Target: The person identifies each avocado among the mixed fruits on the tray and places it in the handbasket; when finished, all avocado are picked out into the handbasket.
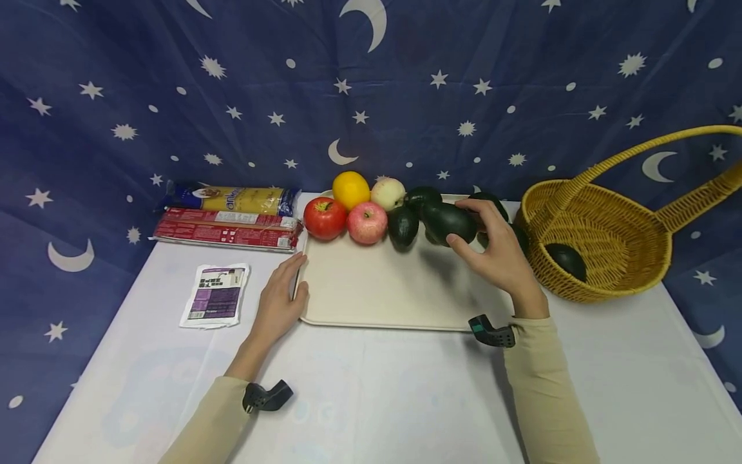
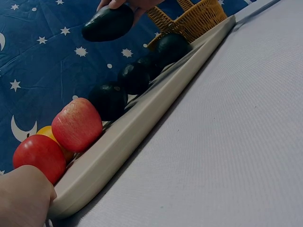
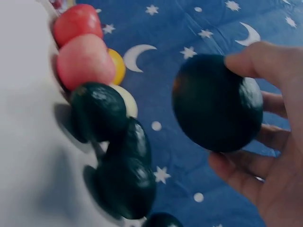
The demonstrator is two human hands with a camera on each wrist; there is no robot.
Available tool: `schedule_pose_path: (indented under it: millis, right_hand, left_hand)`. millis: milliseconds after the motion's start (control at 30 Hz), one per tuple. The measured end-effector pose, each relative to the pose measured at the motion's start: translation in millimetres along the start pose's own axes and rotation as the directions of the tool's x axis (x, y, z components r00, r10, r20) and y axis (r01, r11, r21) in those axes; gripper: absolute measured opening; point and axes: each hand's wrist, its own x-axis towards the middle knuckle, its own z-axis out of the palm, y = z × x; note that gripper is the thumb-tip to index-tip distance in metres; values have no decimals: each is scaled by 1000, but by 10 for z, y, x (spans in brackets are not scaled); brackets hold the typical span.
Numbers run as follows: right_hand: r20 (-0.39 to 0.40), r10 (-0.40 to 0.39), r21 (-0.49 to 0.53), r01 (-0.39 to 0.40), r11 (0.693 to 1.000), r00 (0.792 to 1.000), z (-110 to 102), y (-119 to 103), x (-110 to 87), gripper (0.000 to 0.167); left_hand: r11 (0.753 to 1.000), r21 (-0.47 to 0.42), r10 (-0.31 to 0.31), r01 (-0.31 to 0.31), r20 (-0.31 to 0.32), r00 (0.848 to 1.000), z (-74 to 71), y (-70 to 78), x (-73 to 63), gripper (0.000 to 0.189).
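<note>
A dark green avocado point(image 1: 449, 222) is gripped by my right hand point(image 1: 503, 256), thumb on the near side and fingers round the far side. In the right wrist view that avocado point(image 3: 215, 101) hangs in the air, apart from the row of fruit. Below it lies a cream tray point(image 1: 385, 290), with more avocados point(image 1: 402, 227) along its back part. My left hand point(image 1: 281, 301) rests at the tray's left edge, fingers loosely extended. A round red fruit point(image 1: 324, 219), a pink apple point(image 1: 367, 223), an orange point(image 1: 350, 189) and a pale round fruit point(image 1: 387, 193) sit together at the tray's back left.
On the right stands a yellow wicker basket point(image 1: 614, 277) with a tall handle and one dark avocado point(image 1: 567, 260) inside. Noodle packs point(image 1: 226, 227) lie at the back left, with a white and purple pouch point(image 1: 216, 295) in front. A starry cloth point(image 1: 406, 84) hangs behind.
</note>
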Motion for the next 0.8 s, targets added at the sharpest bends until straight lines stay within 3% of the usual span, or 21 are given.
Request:
schedule_pose_path:
  millis: [133, 467, 800]
  right_hand:
    - [11, -8, 8, 8, 1000, 1000, -101, 13, -13, 55]
    - [-58, 6, 8, -5, 1000, 998, -364, -42, -87, 58]
    - [-117, 109, 8, -109, 994, 987, -548, 102, -157, 60]
  left_hand:
    - [1000, 1, -7, 7, 3, 1000, -5, 2, 1, 52]
    - [1000, -1, -2, 2, -1, 1000, -11, 22, -4, 52]
    - [1000, -2, 0, 0, 0, 1000, -14, 23, -2, 52]
